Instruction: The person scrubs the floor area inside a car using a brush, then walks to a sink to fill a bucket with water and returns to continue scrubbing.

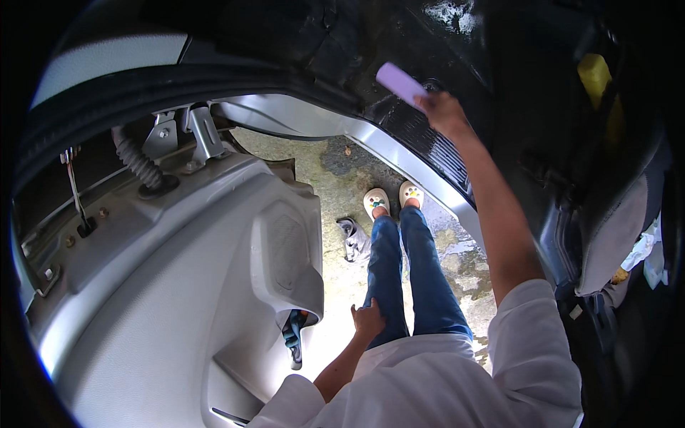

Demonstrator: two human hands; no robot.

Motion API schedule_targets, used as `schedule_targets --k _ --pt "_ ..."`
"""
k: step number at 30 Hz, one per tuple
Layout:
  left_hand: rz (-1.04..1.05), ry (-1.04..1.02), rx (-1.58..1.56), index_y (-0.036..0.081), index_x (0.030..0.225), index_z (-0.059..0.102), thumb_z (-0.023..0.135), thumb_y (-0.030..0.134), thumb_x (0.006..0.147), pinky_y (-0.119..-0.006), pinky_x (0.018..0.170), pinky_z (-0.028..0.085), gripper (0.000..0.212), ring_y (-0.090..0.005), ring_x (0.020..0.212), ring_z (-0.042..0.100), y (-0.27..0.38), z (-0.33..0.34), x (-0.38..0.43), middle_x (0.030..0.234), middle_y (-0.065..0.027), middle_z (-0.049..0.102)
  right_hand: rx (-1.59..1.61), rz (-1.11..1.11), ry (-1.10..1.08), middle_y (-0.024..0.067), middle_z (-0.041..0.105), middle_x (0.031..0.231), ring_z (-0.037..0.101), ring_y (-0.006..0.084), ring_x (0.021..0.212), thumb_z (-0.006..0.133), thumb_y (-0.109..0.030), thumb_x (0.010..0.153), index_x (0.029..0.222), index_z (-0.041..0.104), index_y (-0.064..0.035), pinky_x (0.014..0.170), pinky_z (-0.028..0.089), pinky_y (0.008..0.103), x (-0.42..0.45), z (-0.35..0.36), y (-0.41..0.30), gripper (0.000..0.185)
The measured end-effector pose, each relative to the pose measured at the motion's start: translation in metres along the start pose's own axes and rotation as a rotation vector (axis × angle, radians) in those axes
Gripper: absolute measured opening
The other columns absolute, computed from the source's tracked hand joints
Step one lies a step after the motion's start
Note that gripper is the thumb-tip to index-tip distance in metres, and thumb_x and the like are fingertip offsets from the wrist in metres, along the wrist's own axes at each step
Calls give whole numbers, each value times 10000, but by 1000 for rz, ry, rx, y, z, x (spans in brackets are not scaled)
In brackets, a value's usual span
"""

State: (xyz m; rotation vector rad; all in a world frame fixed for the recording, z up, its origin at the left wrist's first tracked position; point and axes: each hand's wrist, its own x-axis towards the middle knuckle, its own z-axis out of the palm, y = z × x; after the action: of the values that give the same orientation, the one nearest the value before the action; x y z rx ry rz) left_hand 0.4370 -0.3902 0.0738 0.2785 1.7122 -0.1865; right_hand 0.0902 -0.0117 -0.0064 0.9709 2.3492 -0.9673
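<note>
My right hand [445,113] grips one end of a plain purple object [400,84], perhaps a brush or its handle; its exact kind is unclear. The hand is over the dark, wet-looking floor [369,101] of a car, just inside the silver door sill [396,155]. Down by my thigh, my left hand [369,319] rests near the blue jeans [386,278] with its fingers apart and nothing in it. The open car door [160,299] stands to the left, with a dark patterned cloth [294,334] tucked in its pocket.
A grey cloth [355,241] lies on the wet, stained ground [342,192] beside my clogs [377,202]. On the right are a grey seat [615,235], a yellow object [595,77] and a pale plastic bag [645,249]. The door's hinge [204,134] and ribbed cable sleeve [140,160] lie at upper left.
</note>
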Motion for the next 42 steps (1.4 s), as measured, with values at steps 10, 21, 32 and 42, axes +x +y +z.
schedule_targets --k 10,21,32,42 --pt "6 3 3 36 1389 423 662 426 798 -530 1088 254 748 -294 929 654 0 1 2 908 -164 694 -36 -53 30 215 664 1019 617 386 1036 511 -554 904 1075 666 -77 913 482 447 5 18 17 529" --pt "3 51 -4 47 1394 422 661 429 794 -527 1083 257 750 -291 895 661 -4 5 1 877 -151 695 89 5 -32 234 650 1043 598 392 1062 482 -512 933 1037 681 -83 901 483 444 -4 22 -2 484" --pt "-27 307 -104 83 1382 425 641 442 789 -533 1061 267 726 -317 997 628 -18 -4 -17 979 -162 675 135 -137 414 284 630 889 598 464 891 493 -314 948 979 621 -69 763 485 533 -121 -21 -9 278" --pt "-15 523 -425 58 1175 584 587 422 830 -471 945 401 502 -318 1052 600 -14 53 -56 1092 -166 636 33 -156 340 305 609 1019 576 455 996 597 -265 867 1140 567 19 901 461 480 -309 -33 97 395"
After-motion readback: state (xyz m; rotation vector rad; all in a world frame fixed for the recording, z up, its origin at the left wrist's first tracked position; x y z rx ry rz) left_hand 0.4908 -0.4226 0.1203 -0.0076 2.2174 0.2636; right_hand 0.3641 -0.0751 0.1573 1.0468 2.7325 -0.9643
